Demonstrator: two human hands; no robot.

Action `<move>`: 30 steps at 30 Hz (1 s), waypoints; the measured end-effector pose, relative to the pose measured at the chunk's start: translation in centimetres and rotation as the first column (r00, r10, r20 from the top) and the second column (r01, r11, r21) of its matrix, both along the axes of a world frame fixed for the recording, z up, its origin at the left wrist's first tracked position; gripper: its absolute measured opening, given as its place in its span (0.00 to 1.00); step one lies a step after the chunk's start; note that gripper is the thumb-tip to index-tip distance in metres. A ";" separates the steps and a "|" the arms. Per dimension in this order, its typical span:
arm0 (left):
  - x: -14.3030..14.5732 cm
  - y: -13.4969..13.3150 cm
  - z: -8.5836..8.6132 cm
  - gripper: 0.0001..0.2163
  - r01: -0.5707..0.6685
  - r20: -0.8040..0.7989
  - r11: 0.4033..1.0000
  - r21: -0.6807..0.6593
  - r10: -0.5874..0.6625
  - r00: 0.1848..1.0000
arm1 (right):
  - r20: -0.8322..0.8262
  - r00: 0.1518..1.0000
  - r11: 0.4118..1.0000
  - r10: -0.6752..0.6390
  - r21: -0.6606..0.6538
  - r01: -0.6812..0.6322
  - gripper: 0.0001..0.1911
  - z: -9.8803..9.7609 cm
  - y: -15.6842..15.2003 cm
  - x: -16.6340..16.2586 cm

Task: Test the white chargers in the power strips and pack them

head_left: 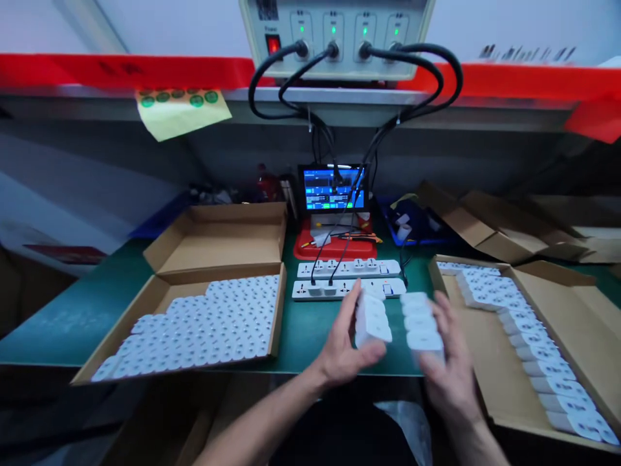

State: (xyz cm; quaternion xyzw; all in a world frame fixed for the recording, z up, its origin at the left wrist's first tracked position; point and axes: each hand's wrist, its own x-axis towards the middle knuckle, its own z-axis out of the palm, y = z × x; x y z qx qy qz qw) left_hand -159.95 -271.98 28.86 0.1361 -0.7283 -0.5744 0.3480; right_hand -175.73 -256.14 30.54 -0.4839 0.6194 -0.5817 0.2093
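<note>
My left hand [342, 353] is closed around a short row of white plug adapters [372, 318], held above the front of the green table. Close beside it, my right hand [449, 362] grips a second row of white adapters [421, 323]. Each row shows about three rounded units side by side. The two rows are apart, with a narrow gap between them. Just behind them lie two white power strips, the nearer strip [349, 289] with two thin black leads plugged in and the farther strip [320, 268] with several sockets.
On the left, an open cardboard box [169, 285] holds many white adapters [204, 330]. Another open box [490, 375] on the right holds more adapters [538, 349]. A small screen [334, 189] stands behind a red tray [303, 247]. Black cables [257, 84] hang from a tester box [339, 61] overhead.
</note>
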 end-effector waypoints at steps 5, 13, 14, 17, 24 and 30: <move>0.0 1.4 -3.2 0.67 0.151 -0.038 0.988 0.019 -0.150 0.988 | 0.113 0.993 0.997 0.034 0.065 -0.042 0.64 -3.0 -1.0 1.2; 1.6 -0.7 -4.9 0.72 0.095 0.028 0.962 -0.258 -0.091 0.995 | 0.284 0.923 0.957 0.260 0.052 -0.285 0.69 -5.4 -1.1 -1.3; 1.7 -0.7 -5.1 0.72 0.091 0.040 0.961 -0.261 -0.084 0.996 | 0.312 0.912 0.956 0.265 0.041 -0.291 0.69 -5.4 -1.2 -1.4; 1.7 -0.8 -5.4 0.73 0.079 0.067 0.968 -0.238 -0.065 0.996 | 0.343 0.898 0.953 0.275 0.025 -0.302 0.70 -5.5 -1.8 -1.4; 1.8 -1.1 -5.8 0.72 0.068 0.095 0.986 -0.155 -0.054 0.994 | 0.325 0.894 0.943 0.309 0.020 -0.333 0.69 -5.5 -2.8 -1.2; 2.1 -3.2 -5.1 0.70 0.110 0.327 0.926 -0.362 0.016 0.945 | -0.058 0.972 0.960 0.226 0.181 -0.213 0.55 -5.4 -2.9 -3.4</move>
